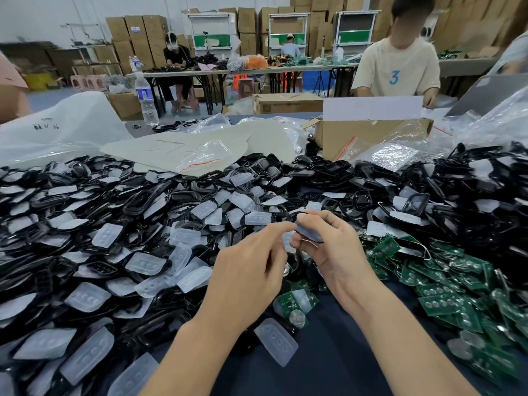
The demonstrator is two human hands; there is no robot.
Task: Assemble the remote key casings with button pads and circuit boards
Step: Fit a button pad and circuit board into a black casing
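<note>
Both hands meet in the middle. The right hand (337, 252) curls its fingers around a black casing (310, 234) with a clear button pad on it. The left hand (248, 281) points one straight finger, and its tip touches that pad. Its other fingers curl loosely. A big pile of casings and pads (114, 224) lies left of the hands and past them. Green circuit boards (457, 295) lie right of the right hand. One loose pad (275, 344) lies on the dark counter (328, 361) between the wrists.
</note>
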